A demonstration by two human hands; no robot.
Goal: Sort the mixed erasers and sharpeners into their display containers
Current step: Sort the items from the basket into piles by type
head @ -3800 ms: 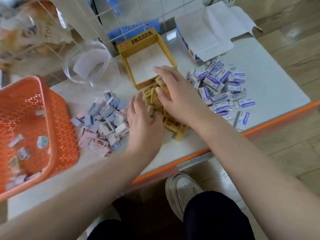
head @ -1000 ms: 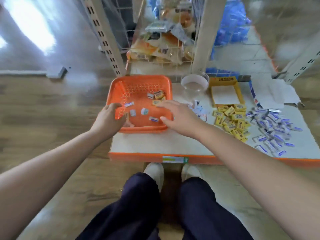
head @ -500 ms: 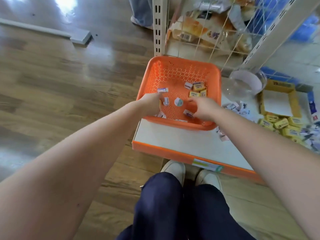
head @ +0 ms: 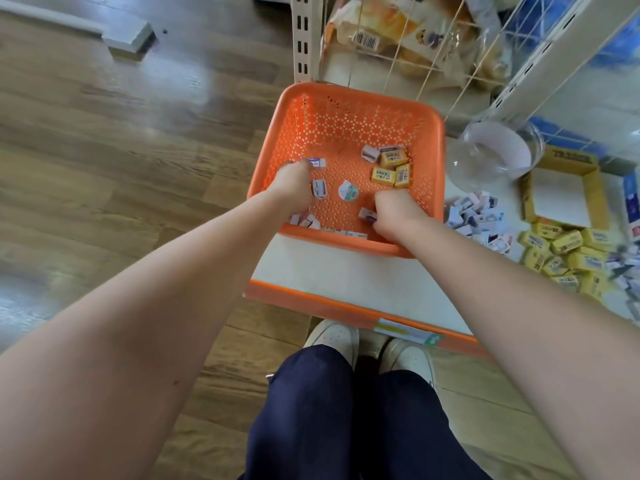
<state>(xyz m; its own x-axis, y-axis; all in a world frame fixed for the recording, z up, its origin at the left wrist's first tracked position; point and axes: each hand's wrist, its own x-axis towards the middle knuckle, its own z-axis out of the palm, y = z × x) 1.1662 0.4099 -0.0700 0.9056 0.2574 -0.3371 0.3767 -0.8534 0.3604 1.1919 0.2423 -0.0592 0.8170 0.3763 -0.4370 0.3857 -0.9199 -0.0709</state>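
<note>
Left hand (head: 294, 188) and right hand (head: 394, 209): fingers curled downward inside the orange basket (head: 346, 98), which sits at the left end of the shelf (head: 329, 268).
Contents: yellow erasers (head: 382, 175), a pale sharpener (head: 319, 187), scattered.
One second earlier the left hand held the basket's left rim.
Fingertips are hidden under the knuckles, so the grip cannot be told.

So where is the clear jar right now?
In the head view, the clear jar sits right of the orange basket, just left of the yellow box.

I find a shop: slotted shelving upright (head: 302, 36), wire rack (head: 450, 69) of barcoded packaged goods (head: 367, 26), a label strip (head: 405, 331) on the orange shelf edge (head: 311, 299), a yellow display box (head: 569, 156).
</note>
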